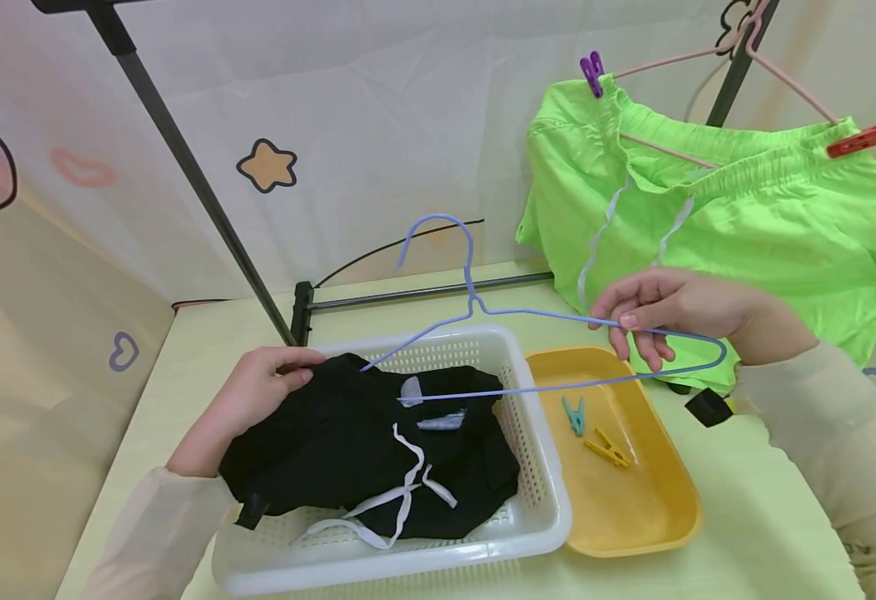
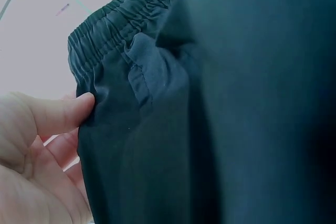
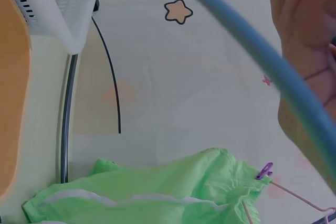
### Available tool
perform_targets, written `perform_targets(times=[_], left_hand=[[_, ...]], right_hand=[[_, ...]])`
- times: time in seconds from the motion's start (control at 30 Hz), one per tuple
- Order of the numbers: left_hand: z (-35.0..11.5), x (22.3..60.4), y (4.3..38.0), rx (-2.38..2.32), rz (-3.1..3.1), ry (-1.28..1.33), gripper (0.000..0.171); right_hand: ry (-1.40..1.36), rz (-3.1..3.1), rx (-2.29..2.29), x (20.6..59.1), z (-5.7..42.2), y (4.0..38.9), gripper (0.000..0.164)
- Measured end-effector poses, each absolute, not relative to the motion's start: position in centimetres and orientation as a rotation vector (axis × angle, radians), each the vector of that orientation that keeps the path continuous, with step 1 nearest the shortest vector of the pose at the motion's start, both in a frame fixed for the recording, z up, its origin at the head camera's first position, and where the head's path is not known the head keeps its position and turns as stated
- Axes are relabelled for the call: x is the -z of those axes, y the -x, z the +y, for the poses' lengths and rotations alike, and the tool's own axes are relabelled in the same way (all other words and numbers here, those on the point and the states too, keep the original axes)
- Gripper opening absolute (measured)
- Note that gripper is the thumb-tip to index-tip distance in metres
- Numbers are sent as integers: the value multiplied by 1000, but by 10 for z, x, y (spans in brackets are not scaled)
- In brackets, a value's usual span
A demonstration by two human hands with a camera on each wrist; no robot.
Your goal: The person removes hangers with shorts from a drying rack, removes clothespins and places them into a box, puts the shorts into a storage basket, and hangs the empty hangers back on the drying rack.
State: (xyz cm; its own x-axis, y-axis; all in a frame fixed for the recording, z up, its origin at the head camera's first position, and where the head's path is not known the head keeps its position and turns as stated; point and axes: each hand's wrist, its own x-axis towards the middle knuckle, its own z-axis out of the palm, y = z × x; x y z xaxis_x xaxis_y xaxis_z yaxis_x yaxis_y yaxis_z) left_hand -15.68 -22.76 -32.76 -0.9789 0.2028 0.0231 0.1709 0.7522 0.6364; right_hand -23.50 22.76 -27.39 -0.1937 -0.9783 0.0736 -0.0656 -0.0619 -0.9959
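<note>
Black shorts [image 1: 302,454] with a white drawstring [image 1: 405,492] lie bunched over a white basket [image 1: 493,550]. My left hand [image 1: 257,392] pinches them by the side near the waistband; the left wrist view shows the thumb [image 2: 79,109] pressed on the dark fabric [image 2: 136,150] below the gathered elastic. My right hand [image 1: 688,310] holds a blue wire hanger [image 1: 543,387] by its right arm, thumb over the wire. The hanger's left end is hidden inside the waist opening, and its hook points up. In the right wrist view the hanger [image 3: 252,45] crosses in front of the hand [image 3: 310,30].
Right of the basket, a yellow tray [image 1: 618,533] holds a teal clothespin [image 1: 574,415] and a yellow clothespin [image 1: 607,450]. Bright green shorts [image 1: 775,242] hang behind it from a pink hanger [image 1: 790,79], with purple [image 1: 592,75] and red [image 1: 873,135] clips. A dark rack pole [image 1: 190,175] slants at left.
</note>
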Motion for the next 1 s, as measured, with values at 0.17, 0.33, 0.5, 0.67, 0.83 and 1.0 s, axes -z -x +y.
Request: perform_targets(times=[0.17, 0.33, 0.5, 0.67, 0.83, 1.0], left_hand=[[-235, 331, 157, -1059, 2892, -267, 26], [-242, 334, 155, -1069, 2894, -255, 26], [-248, 335, 153, -1081, 2881, -219, 25], [-255, 338, 152, -1076, 2886, -201, 24], [-259, 343, 149, -1080, 2871, -194, 23], [-261, 350, 146, -1119, 2824, -189, 24]], right_hand=[[1245, 1375, 1434, 269, 235, 235, 42], [1253, 1389, 1481, 263, 238, 235, 40], [1246, 1384, 1509, 259, 241, 233, 42], [1246, 1401, 1554, 256, 242, 234, 42], [1155, 1369, 1649, 257, 233, 236, 39], [1102, 1219, 1773, 260, 218, 240, 37]])
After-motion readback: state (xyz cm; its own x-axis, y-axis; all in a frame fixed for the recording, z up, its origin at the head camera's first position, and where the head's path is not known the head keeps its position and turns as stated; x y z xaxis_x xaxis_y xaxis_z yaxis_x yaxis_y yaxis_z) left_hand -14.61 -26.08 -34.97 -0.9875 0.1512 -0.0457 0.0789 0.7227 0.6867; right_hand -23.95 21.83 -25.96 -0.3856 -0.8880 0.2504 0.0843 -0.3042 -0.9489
